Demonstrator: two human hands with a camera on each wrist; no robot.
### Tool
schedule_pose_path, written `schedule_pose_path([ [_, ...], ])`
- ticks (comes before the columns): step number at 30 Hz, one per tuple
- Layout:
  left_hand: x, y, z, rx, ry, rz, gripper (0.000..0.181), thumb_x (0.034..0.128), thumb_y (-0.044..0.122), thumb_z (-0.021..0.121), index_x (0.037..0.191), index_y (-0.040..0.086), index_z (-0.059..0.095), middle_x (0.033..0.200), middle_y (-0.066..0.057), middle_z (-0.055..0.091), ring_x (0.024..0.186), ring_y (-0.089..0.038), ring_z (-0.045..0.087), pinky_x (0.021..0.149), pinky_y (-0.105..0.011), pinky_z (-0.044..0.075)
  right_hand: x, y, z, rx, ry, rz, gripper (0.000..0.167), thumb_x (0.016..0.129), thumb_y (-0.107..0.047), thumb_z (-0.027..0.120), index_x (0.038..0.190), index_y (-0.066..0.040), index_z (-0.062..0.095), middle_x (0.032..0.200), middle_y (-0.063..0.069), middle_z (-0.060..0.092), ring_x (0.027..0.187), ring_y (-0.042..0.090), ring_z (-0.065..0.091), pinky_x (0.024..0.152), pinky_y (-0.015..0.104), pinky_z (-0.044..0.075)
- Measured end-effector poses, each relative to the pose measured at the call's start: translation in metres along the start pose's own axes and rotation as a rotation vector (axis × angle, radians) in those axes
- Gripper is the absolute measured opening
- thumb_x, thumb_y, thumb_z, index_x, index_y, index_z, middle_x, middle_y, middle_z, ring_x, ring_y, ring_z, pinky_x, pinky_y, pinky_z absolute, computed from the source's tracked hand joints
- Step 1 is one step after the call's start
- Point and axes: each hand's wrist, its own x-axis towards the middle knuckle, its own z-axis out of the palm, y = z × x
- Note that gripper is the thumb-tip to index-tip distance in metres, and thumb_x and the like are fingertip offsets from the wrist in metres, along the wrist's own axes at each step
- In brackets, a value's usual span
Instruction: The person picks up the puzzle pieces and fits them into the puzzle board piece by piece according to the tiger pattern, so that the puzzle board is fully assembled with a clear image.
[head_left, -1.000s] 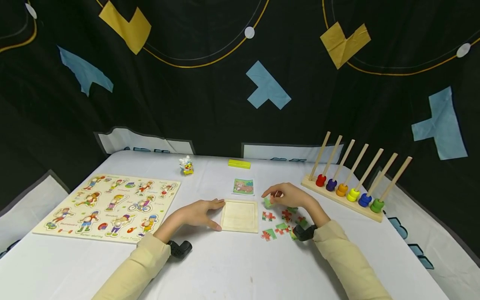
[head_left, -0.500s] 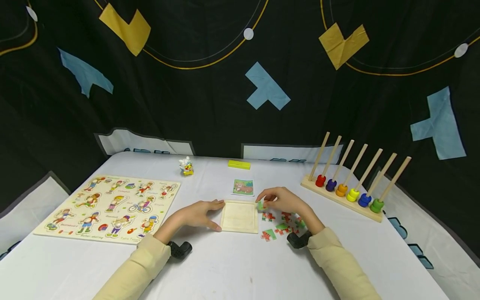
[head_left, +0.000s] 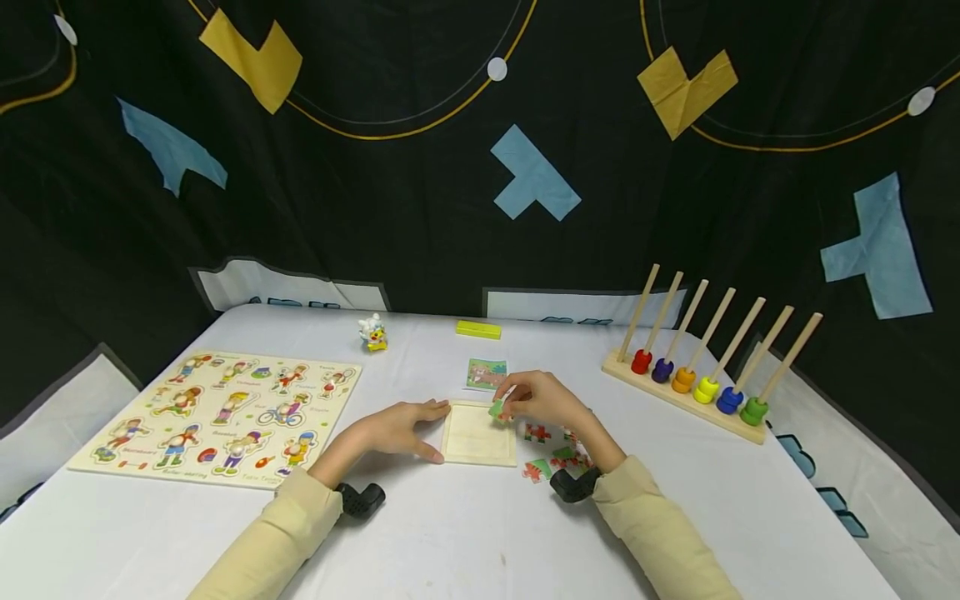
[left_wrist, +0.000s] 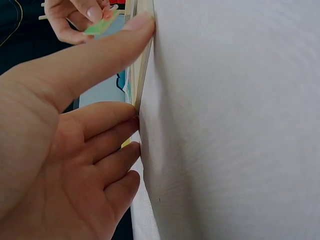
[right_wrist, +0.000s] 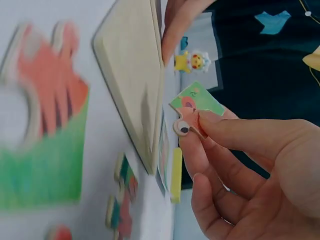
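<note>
Left hand: (head_left: 397, 429) at the left side of the tray (head_left: 478, 435), thumb and fingers spread and nearly straight, with the thumb and fingertips touching the tray's edge.
Right hand: (head_left: 542, 398) pinching one puzzle piece (right_wrist: 195, 107) between thumb and fingers.
Held piece: raised above the far right corner of the tray, apart from it; green and pink, with a round cartoon eye.
Tray: square, pale wood, flat on the white table (head_left: 450, 542) between the two hands.
Loose pieces: (head_left: 537, 471) red and green, scattered on the table just right of the tray, some close together, some partly hidden by the right forearm.
Card: (head_left: 486, 373) a small printed animal picture, lying just beyond the tray.
Far side: a yellow block (head_left: 478, 330) and, to its left, a small white and yellow figurine (head_left: 372, 332).
Left of table: a large board (head_left: 208, 404) of sports figures.
Right of table: a wooden rack (head_left: 679, 399) of upright pegs with coloured beads low on them.
Arms: beige sleeves (head_left: 660, 533), a black device (head_left: 362, 500) at each wrist.
Backdrop: a black curtain (head_left: 375, 217) with blue and gold shapes.
</note>
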Motion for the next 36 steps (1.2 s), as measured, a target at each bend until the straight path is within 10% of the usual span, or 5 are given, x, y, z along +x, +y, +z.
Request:
schedule_pose_path([
  [36, -0.004, 0.001, -0.002, 0.013, -0.007, 0.032, 0.084, 0.0792, 0.034, 0.079, 0.144, -0.003, 0.04, 0.152, -0.018, 0.033, 0.141, -0.037, 0.026, 0.113, -0.052, 0.022, 0.037, -0.022, 0.047, -0.013, 0.067, 0.122, 0.03, 0.082, -0.011, 0.077, 0.109, 0.001, 0.069, 0.085, 0.005, 0.067, 0.07, 0.011, 0.065, 0.06, 0.022, 0.051],
])
